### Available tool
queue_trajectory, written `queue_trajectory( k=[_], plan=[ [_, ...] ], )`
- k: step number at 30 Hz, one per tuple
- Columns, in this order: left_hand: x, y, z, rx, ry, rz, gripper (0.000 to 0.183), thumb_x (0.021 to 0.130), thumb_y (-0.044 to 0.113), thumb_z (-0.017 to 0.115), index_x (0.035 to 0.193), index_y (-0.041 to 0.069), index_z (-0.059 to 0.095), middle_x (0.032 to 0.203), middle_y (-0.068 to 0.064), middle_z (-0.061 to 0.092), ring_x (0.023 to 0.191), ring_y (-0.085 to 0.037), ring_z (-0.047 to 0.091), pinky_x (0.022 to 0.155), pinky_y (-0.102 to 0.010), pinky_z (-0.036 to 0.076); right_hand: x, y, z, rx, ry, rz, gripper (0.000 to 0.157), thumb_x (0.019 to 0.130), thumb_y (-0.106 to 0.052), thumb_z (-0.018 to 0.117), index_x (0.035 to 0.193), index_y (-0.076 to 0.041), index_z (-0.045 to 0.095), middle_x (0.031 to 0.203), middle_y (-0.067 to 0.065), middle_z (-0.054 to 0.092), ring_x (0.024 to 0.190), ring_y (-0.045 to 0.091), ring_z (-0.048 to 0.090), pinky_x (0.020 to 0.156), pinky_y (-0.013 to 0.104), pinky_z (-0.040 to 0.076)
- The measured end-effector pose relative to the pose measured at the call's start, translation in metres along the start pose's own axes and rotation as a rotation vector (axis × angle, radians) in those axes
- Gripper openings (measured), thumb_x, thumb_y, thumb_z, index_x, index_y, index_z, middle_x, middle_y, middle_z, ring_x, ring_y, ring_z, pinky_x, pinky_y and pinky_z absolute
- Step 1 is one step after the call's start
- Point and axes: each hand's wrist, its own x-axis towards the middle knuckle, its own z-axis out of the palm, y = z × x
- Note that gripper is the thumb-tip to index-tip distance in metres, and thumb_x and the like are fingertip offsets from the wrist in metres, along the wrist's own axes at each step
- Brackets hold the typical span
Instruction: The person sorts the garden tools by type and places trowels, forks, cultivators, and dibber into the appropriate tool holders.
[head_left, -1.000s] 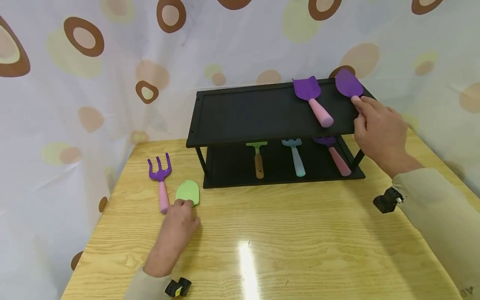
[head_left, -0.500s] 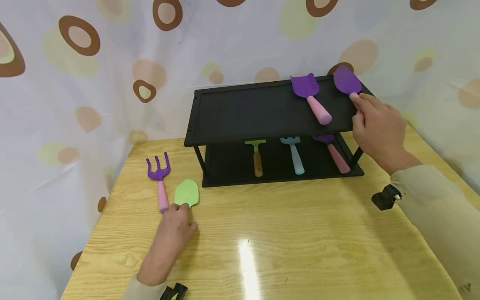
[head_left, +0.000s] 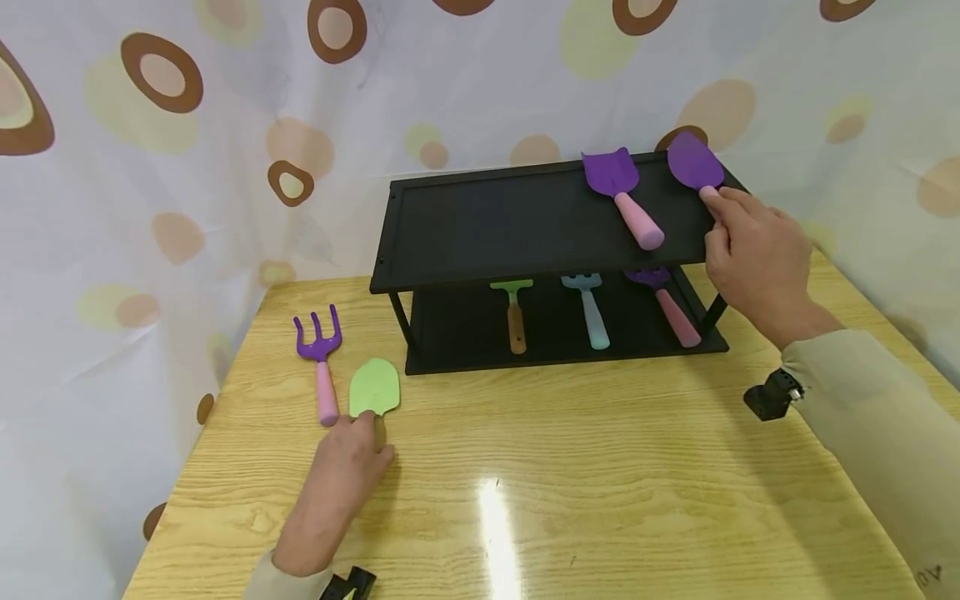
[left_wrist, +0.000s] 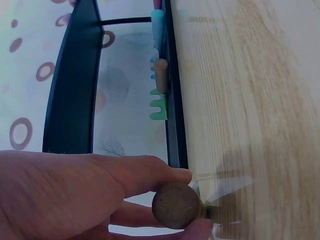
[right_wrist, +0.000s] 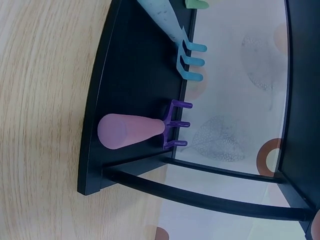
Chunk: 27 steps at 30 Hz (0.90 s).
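Left hand (head_left: 343,462) has thumb and fingers pinched round the green trowel (head_left: 374,387) by its handle (left_wrist: 176,206), low at the table (head_left: 600,467), just right of the purple fork (head_left: 321,348). Right hand (head_left: 763,262) pinches the round purple trowel (head_left: 694,161)'s pink grip (head_left: 709,194), up at the rack (head_left: 487,225)'s right end.

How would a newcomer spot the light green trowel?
Find the black two-tier rack in the head view, then look left of its lower left corner. The light green trowel is nearer the rack, with one broad blade, unlike the three-pronged purple fork to its left.
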Motion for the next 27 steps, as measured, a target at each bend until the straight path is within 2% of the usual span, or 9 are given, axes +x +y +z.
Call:
queue_trajectory(
  k=[4,9,14,21,27],
  plan=[
    [0.001,0.002,-0.002,-0.014,-0.038,-0.015,0.026,0.085,0.010,0.072,0.100,-0.010,0.062,0.068,-0.012,0.057,0.056,-0.017,0.054,0.047,-0.026,0.046,0.000,0.000,0.000,-0.002,-0.009,0.006,0.045,0.101,-0.016,0.036,0.140,-0.010,0.057,0.138,0.019,0.060,0.119,0.046,0.059,0.095,0.061,0.048],
    [0.003,0.003,-0.004,-0.017,-0.041,-0.007,0.016,0.086,0.007,0.070,0.091,-0.005,0.062,0.064,-0.009,0.055,0.054,-0.015,0.051,0.045,-0.024,0.044,0.000,0.000,-0.001,-0.003,-0.014,0.008,0.045,0.100,-0.016,0.036,0.140,-0.010,0.056,0.138,0.020,0.059,0.120,0.046,0.058,0.095,0.061,0.048],
    [0.006,0.001,-0.002,-0.087,-0.049,-0.026,0.005,0.089,0.003,0.062,0.087,-0.001,0.061,0.061,-0.006,0.052,0.050,-0.014,0.049,0.043,-0.022,0.041,0.000,0.000,0.000,-0.009,-0.012,0.007,0.046,0.100,-0.017,0.035,0.141,-0.012,0.056,0.139,0.018,0.059,0.121,0.045,0.059,0.093,0.060,0.048],
    [0.009,-0.004,0.001,-0.088,-0.022,-0.012,0.013,0.091,0.004,0.062,0.100,-0.005,0.065,0.064,-0.006,0.054,0.052,-0.013,0.050,0.044,-0.022,0.042,0.001,0.001,0.001,-0.007,-0.005,0.007,0.046,0.100,-0.017,0.036,0.141,-0.012,0.056,0.139,0.018,0.059,0.121,0.044,0.059,0.095,0.060,0.048],
    [0.011,-0.007,-0.001,-0.098,-0.027,-0.017,0.012,0.091,0.004,0.062,0.099,-0.005,0.065,0.065,-0.005,0.054,0.055,-0.013,0.049,0.047,-0.023,0.043,0.001,0.001,0.000,-0.007,-0.019,0.015,0.046,0.100,-0.017,0.036,0.142,-0.013,0.056,0.140,0.017,0.059,0.121,0.045,0.058,0.095,0.061,0.048]
  ],
)
